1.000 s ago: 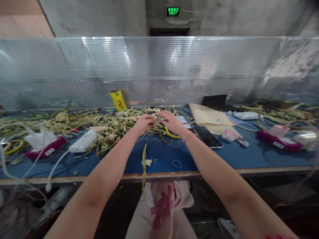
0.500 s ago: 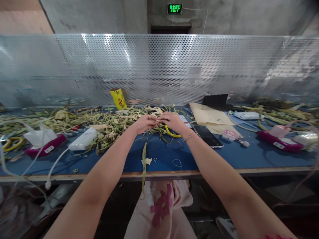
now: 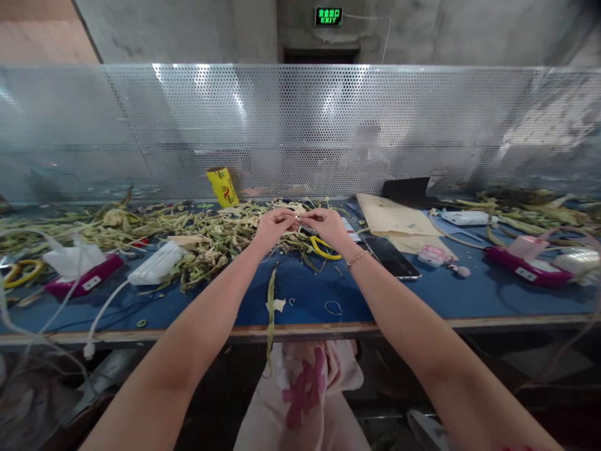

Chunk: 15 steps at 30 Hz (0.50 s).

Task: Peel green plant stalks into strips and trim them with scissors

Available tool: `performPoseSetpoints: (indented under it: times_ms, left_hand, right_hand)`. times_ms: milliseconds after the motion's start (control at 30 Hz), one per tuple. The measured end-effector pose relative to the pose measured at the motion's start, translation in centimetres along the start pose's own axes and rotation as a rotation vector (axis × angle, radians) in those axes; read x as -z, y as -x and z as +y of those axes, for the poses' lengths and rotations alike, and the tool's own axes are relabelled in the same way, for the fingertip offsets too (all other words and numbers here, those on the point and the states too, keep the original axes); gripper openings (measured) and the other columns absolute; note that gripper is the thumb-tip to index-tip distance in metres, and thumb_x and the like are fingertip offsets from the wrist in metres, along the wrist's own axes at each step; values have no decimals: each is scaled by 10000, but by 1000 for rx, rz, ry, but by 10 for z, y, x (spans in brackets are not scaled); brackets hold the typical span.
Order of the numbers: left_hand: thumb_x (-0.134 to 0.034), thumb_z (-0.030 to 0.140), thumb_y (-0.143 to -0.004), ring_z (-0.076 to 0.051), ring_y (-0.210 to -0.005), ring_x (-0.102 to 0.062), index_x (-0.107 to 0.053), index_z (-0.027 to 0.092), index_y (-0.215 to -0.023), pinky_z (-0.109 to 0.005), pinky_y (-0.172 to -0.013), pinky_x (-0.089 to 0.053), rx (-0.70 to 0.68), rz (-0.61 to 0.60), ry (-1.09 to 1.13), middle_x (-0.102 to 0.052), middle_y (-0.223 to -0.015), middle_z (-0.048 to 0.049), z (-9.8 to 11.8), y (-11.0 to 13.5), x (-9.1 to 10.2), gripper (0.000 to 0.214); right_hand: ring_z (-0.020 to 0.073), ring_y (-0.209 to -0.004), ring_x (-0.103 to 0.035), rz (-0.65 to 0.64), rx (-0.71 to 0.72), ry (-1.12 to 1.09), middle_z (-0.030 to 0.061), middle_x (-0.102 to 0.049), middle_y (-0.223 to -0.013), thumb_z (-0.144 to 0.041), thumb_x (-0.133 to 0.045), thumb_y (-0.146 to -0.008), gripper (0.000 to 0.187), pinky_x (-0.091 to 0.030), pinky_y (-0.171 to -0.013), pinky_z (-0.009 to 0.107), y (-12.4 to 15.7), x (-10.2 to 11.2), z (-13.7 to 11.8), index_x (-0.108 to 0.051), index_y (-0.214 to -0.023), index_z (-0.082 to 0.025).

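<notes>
My left hand and my right hand meet above the far middle of the blue table. Both are closed in a pinch, fingertips almost touching. Between them shows a tiny pale piece, too small to name. Behind and left of the hands spreads a heap of dried, withered plant strips. Just under my right hand lie the yellow handles of what look like scissors. One long green strip hangs over the table's front edge, beside a white scrap.
A black phone, a pink case and brown paper lie to the right. Purple power strips and a white power bank with cables sit left. A yellow tube stands before the perforated metal screen.
My fingers have changed from overlapping, flatter positions to a fingertip pinch, with the hands slightly raised and a little farther apart. The pale piece now shows between them.
</notes>
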<state>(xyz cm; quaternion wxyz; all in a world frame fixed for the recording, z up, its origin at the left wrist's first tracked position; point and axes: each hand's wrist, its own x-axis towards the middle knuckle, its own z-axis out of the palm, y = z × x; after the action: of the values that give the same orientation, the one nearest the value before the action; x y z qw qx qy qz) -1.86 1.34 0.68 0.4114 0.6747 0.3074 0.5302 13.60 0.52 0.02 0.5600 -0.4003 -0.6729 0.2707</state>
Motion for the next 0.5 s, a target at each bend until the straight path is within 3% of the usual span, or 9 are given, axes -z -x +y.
performPoseSetpoints:
  times_ms: [200, 367, 500]
  left_hand:
    - [-715, 269, -527, -125, -640, -605, -571, 128, -744, -304, -712, -486, -19, -12, -36, -632, -648, -15, 3, 0, -3, 296]
    - [-650, 306, -609, -110, -573, -573, -576, 139, -722, -270, -649, -468, -45, -4, -171, -597, -568, 8, 1, 0, -1, 215]
    - [-656, 333, -598, -103, -557, -564, -567, 142, -692, -253, -622, -461, -25, 31, -111, -593, -559, 9, 0, 0, -1, 230]
  right_hand:
    - [144, -675, -616, 11, -36, -34, 36, -677, -702, -278, -611, -658, 153, -496, -679, 289, 0, 0, -2, -676, -730, -159]
    - [131, -643, -605, 1, -62, -99, 23, -662, -664, -299, -607, -658, 156, -499, -682, 293, -1, -1, 2, -667, -710, -165]
    - [125, -667, -609, -6, -100, -186, 25, -662, -679, -318, -632, -631, 177, -499, -706, 286, -1, -4, 2, -660, -709, -162]
